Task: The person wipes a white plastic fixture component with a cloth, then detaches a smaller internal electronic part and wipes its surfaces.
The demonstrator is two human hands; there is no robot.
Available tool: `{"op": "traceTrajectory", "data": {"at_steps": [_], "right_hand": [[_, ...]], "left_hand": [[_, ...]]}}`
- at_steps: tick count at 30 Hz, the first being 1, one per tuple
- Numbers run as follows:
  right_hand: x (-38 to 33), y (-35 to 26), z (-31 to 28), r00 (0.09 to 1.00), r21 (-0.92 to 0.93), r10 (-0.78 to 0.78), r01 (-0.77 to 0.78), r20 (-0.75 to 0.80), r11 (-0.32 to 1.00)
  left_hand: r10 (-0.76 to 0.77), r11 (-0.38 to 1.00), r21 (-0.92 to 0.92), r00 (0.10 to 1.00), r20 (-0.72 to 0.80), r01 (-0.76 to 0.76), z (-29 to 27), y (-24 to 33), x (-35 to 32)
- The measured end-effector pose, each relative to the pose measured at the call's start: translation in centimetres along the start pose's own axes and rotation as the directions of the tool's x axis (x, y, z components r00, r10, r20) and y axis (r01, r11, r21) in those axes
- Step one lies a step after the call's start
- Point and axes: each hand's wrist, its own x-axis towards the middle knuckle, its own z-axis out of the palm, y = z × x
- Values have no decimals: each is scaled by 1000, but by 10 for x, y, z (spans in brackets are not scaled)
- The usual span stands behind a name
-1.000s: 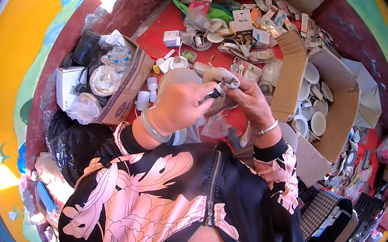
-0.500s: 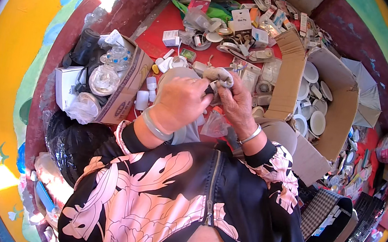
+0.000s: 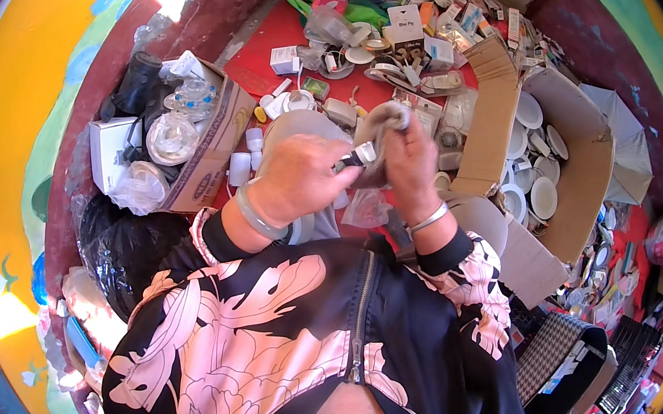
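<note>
My left hand [image 3: 302, 176] is closed around a small black piece with a white end [image 3: 362, 156]; its kind is hard to tell. A beige-grey cloth [image 3: 374, 144] hangs from my right hand [image 3: 412, 167], whose fingers are closed on its upper part. The cloth sits right beside the white end; whether they touch is unclear. Both hands are held above my lap, over a clear plastic bag [image 3: 367, 208]. White round-ended fittings [image 3: 241, 168] lie left of my left wrist.
On my left stands a cardboard box [image 3: 219, 138] with wrapped coils and a black cylinder. At right, an open carton [image 3: 582, 215] holds white round discs. Small boxes and discs are heaped on the red ground cover [image 3: 265, 43] ahead. A black plastic bag [image 3: 129, 251] lies near my left elbow.
My hands have moved apart slightly. The cloth, bunched around the black and white piece before, now hangs from my right hand, and the white end shows in my left.
</note>
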Motion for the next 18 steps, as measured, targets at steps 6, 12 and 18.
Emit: {"op": "traceTrajectory", "data": {"at_steps": [6,12,18], "right_hand": [[30,-10,-52,972,722,193,-227,130,654],[10,-21,-40,954,314,-113,21,277,949],[8,-28,-10,752,-301,-492,639,439,708]], "left_hand": [[-343,855,-402,939,37,328,-21,-9,-2],[-412,720,-586,908,71,372,-23,-9,-3],[-413,680,-603,898,155,417,-20,-8,-7]]}}
